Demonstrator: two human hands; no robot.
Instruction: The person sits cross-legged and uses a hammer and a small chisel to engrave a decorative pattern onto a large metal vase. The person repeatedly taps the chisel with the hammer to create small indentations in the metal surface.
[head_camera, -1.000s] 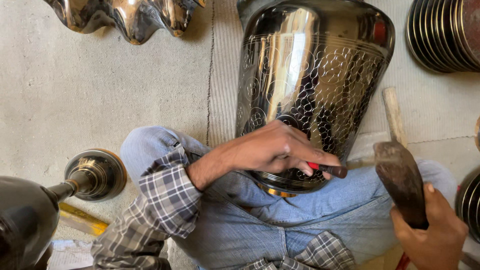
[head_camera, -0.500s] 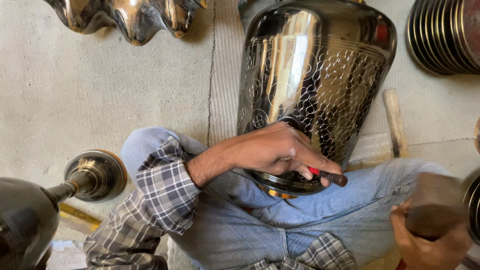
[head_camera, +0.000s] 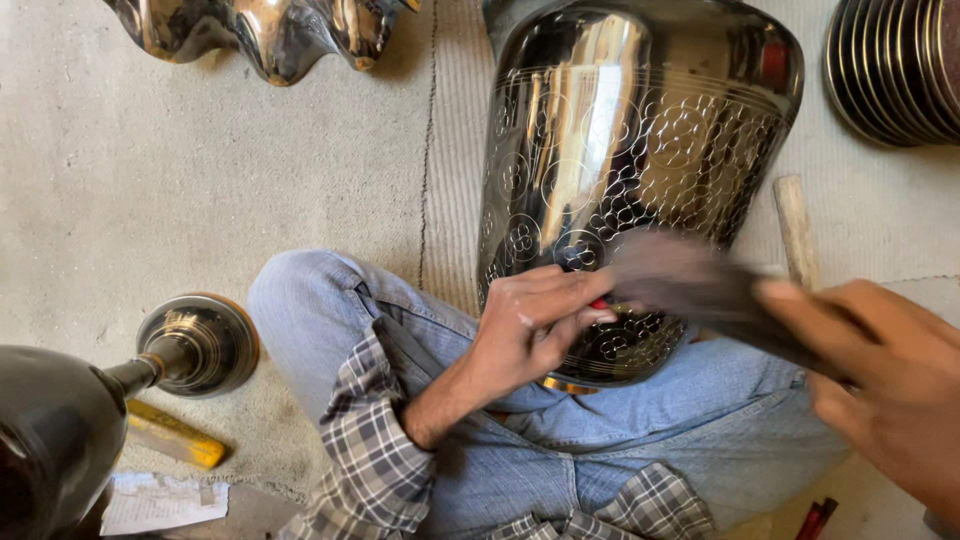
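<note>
Nearest to you, your right hand (head_camera: 890, 390) is blurred at the lower right, its fingers wrapped around the handle of a dark mallet (head_camera: 680, 280) whose head sits just over the tool in your other hand. Your left hand (head_camera: 535, 325) rests on the lower body of the large metal vase (head_camera: 630, 170), fingers pinched together on a small red-handled punch (head_camera: 600, 303) — its tip is hidden, so you cannot tell exactly where it meets the metal. The vase lies tilted across your jeans-clad lap (head_camera: 640, 430), its dark polished wall covered in engraved circles and a scale-like pattern; its inside is not in view. To your left a round-footed metal vessel (head_camera: 60, 430) lies on its side beside a yellow bar (head_camera: 175, 435). A wooden stick (head_camera: 797, 230) lies on the mat right of the vase. Farther off, a wavy-rimmed metal bowl (head_camera: 270, 30) sits top left — a stack of plates (head_camera: 895, 65) top right.
</note>
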